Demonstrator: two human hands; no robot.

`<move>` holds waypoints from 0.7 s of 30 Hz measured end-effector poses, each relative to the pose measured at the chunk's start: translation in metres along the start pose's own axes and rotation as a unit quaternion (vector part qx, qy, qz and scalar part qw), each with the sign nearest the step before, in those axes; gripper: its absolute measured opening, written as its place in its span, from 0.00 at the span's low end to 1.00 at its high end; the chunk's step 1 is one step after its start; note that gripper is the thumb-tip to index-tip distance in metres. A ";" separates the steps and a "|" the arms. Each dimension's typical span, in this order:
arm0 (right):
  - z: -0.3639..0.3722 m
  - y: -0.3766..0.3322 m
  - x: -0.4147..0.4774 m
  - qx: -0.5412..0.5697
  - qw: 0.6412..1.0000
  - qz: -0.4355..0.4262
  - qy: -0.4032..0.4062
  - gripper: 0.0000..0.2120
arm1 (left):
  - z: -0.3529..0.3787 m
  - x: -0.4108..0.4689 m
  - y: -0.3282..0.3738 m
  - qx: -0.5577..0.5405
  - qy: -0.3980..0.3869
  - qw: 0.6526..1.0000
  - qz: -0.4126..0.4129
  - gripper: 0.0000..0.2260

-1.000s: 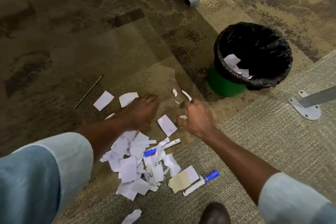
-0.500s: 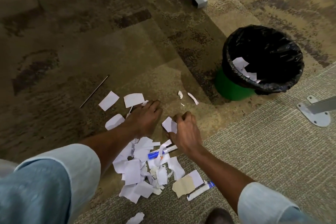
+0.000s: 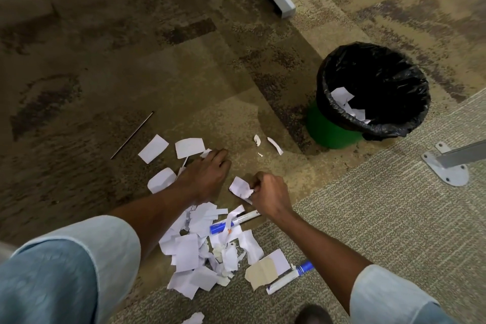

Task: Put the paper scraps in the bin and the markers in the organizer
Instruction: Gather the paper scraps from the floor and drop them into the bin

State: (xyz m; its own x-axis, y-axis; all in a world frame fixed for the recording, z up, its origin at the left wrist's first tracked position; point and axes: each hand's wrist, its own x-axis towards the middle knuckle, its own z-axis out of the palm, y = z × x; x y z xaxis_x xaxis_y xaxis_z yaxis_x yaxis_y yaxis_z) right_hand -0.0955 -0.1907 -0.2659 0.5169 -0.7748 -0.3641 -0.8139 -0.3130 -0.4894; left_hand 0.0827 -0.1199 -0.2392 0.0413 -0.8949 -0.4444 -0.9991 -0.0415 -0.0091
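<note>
pinching a crumpled white scrap [image 3: 239,188], the right hand [image 3: 271,197] has its fingers curled tight on the paper's edge, thumb side toward the scrap. hand and scrap are left of the bin [image 3: 334,137] and nearer the camera, well apart from it, low over the carpet floor [image 3: 105,60].

left hand [image 3: 205,173]: further left of the bin, palm down on the floor, fingers straight and holding nothing. fingertips touch a small white piece; cannot tell if they press it.

bin: green wall, black liner folded over the rim, upright. a few white scraps in the bin [image 3: 342,95] lie against the liner's left side.

main paper pile [image 3: 194,247]: white torn pieces heaped on the floor, left of the bin and closer to the camera than both hands. first marker [image 3: 236,221], blue cap and white body, lies across the pile's far edge, just beside the right wrist. second marker [image 3: 286,277], same colours, lies at the pile's bin-side edge, partly under a tan scrap [image 3: 261,273].

loose pieces: two flat white scraps [image 3: 153,148] beyond the left hand; three small torn bits [image 3: 274,144] just left of the bin's base.

thin dark rod [image 3: 132,134] lies far left of the bin. grey metal foot [image 3: 447,168] sits right of it.
</note>
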 end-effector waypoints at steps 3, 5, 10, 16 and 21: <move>-0.039 -0.011 0.000 0.024 0.998 -0.019 0.054 0.08 | 0.000 0.002 -0.001 0.001 -0.009 1.000 0.003 0.45; -0.085 -0.021 0.005 0.034 0.989 -0.041 0.141 0.10 | 0.000 0.003 0.000 0.001 -0.011 1.000 0.004 0.45; -0.229 -0.023 0.022 0.032 0.919 -0.057 0.388 0.12 | 0.001 0.003 0.000 0.025 -0.011 1.000 0.009 0.46; -0.286 0.025 0.053 -0.052 0.949 0.071 0.301 0.13 | 0.005 0.005 -0.002 0.021 -0.005 1.000 0.007 0.43; -0.280 0.032 0.042 -0.079 0.940 0.045 0.328 0.18 | 0.006 0.011 -0.001 0.021 -0.011 1.000 0.004 0.45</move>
State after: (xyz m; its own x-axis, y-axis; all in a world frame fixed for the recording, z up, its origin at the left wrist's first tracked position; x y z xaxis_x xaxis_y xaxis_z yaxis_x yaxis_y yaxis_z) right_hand -0.1743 -0.3877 -0.0752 0.2108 -0.9581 0.1941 -0.9025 -0.2671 -0.3379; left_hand 0.0846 -0.1270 -0.2490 0.0332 -0.8852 -0.4641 -0.9989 -0.0146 -0.0436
